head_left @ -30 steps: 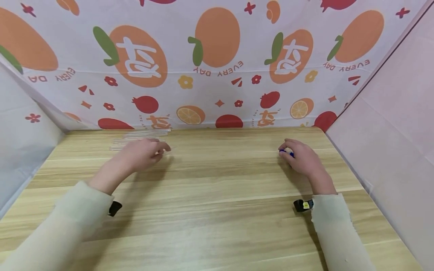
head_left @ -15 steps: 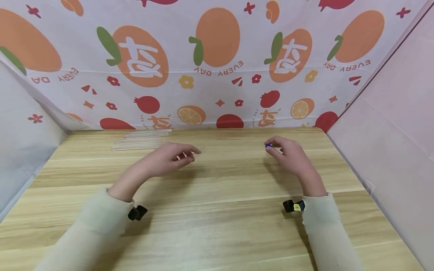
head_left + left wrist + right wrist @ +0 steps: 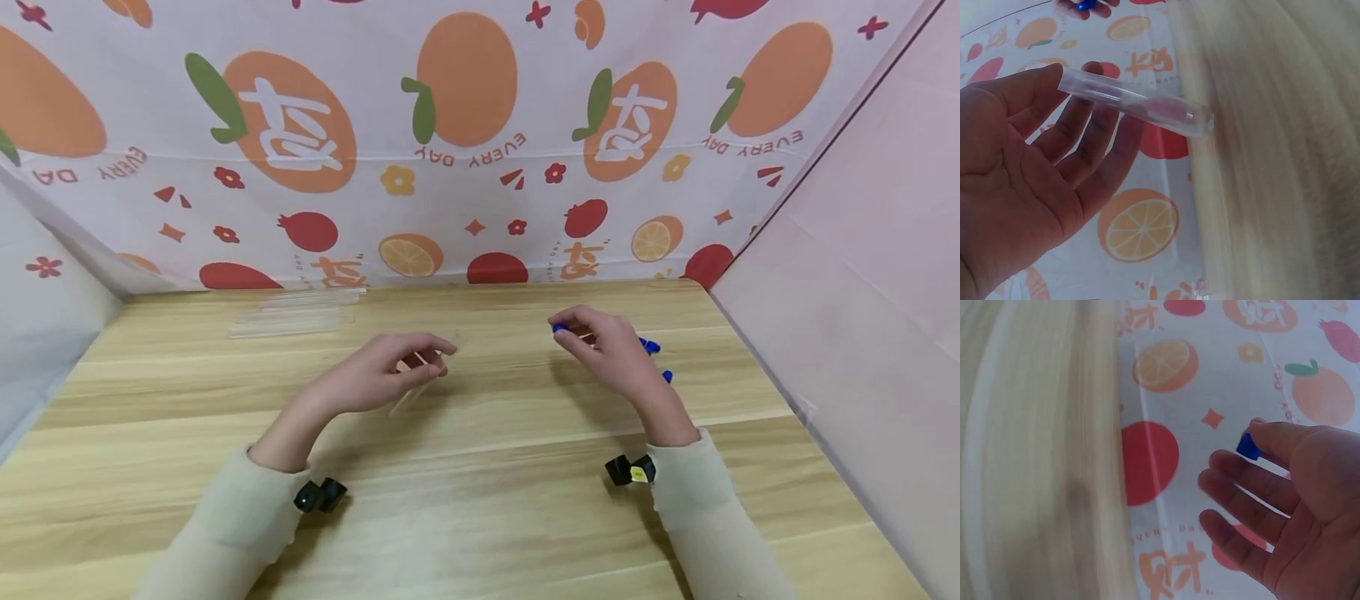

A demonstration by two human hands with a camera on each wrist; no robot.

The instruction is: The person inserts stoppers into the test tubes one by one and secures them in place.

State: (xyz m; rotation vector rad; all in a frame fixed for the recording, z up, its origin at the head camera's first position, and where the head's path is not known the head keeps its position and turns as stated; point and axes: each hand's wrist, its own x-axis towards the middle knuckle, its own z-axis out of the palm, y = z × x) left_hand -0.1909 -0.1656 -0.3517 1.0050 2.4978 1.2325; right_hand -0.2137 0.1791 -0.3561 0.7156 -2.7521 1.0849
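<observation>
Screened-off, booth-like work area, wood-grain counter (image 3: 510, 500), fruit-printed cloth (image 3: 450, 196) behind the counter, pale sheeting (image 3: 847, 242) along the counter's sides.

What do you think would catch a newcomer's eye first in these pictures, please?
Probably the fruit-printed cloth behind the wood-grain table. Next might come the clear test tube held in the left grip and the small blue cap pinched in the right grip.

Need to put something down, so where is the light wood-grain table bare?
Widest is the table between the two pale cloth sleeves. A smaller strip runs along the back edge, from the clear slender tubes towards the right hand. Crowded: back left under those tubes, and beside that hand, where small blue pieces lie.
</observation>
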